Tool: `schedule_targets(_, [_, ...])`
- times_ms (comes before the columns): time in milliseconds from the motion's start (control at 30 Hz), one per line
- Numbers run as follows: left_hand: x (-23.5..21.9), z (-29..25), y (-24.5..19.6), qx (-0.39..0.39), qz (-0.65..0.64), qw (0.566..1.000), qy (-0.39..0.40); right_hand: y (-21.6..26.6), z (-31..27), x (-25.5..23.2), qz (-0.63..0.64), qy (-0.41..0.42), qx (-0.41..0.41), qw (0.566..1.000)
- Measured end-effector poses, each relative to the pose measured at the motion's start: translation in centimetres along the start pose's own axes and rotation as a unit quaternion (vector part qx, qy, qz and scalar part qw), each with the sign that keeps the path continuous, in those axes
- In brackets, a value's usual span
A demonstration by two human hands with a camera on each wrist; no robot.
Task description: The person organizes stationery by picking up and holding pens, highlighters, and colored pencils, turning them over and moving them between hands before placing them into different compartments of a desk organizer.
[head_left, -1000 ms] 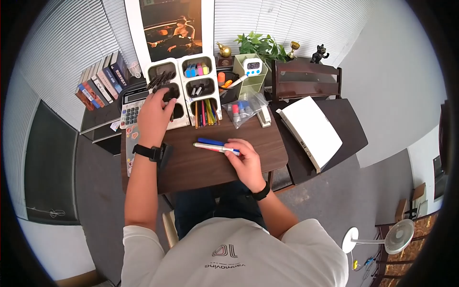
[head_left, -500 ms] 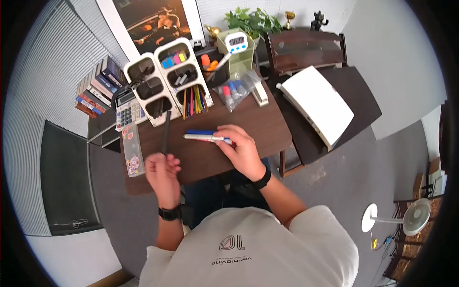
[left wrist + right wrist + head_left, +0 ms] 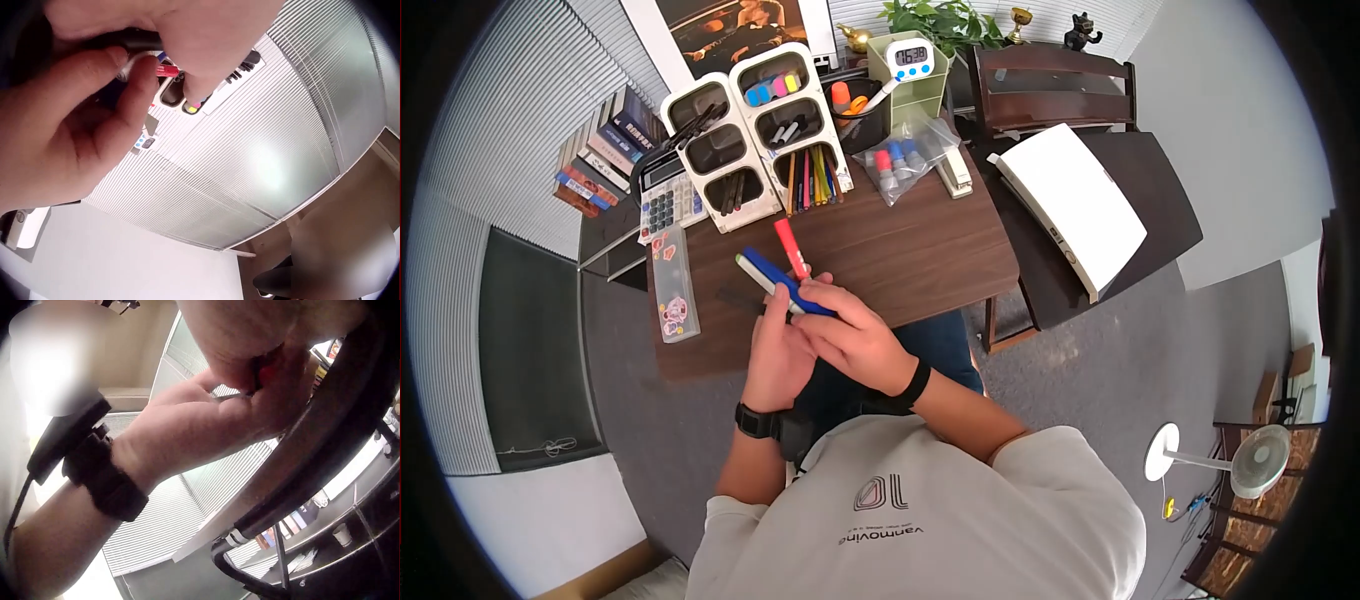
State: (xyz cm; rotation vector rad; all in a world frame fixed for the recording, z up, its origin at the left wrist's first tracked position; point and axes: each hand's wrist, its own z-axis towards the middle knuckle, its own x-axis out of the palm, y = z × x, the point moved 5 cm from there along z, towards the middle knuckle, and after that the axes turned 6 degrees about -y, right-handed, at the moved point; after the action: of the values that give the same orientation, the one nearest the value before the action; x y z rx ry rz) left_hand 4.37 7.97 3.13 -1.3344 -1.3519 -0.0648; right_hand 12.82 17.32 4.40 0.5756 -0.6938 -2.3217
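My hands meet over the table's front edge, round a bundle of markers. The right hand (image 3: 862, 342) grips a blue marker (image 3: 768, 267), a white marker (image 3: 753, 268) and a red marker (image 3: 790, 243). The red one points up toward the organizer; the other two slant to the left. Against them from the left comes the left hand (image 3: 780, 362), its thumb beside the white marker. It holds a black pen (image 3: 140, 40), seen along that hand in the left wrist view. In the right wrist view the overlapping hands hide most of the markers.
A white organizer (image 3: 752, 140) at the back holds pencils, dark pens and highlighters. To its right are a plastic bag of bottles (image 3: 900, 165), a stapler (image 3: 953, 174) and a timer (image 3: 910, 60). A sticker-covered case (image 3: 671, 290) lies on the left, near a calculator (image 3: 668, 208).
My left hand has come from the organizer, carrying the black pen back to the right hand. The right hand moved left with its markers, and the red one now stands apart.
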Motion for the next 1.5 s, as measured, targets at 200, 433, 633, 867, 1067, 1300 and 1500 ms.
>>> schedule_targets(200, [-0.6,1.7,-2.2,0.200,0.098,0.974,-0.037,-1.0,2.0,-1.6,0.114,0.001,0.055,0.992])
schedule_targets(433, [-0.8,3.9,-0.4,0.372,0.480,0.793,0.048,-1.6,5.0,-1.0,0.080,0.012,0.154,0.985])
schedule_targets(633, [-0.5,3.6,-0.7,0.313,0.591,0.743,-0.010,-2.3,5.3,0.1,0.161,0.055,0.188,0.967])
schedule_targets(867, [0.6,2.4,-1.7,0.349,0.402,0.842,0.091,-3.7,6.1,-0.9,0.138,0.044,0.289,0.946])
schedule_targets(1067, [0.1,2.5,-1.5,0.334,0.443,0.824,0.112,-4.3,3.3,-0.2,0.168,-0.007,0.260,0.951])
schedule_targets(1300, [-0.1,2.3,-1.1,0.330,0.372,0.860,0.112,-2.8,5.4,-1.8,0.070,-0.014,0.225,0.972])
schedule_targets(1500, [-0.2,2.5,-1.1,0.345,0.434,0.826,0.103,-4.0,2.8,0.3,0.022,0.040,0.107,0.993])
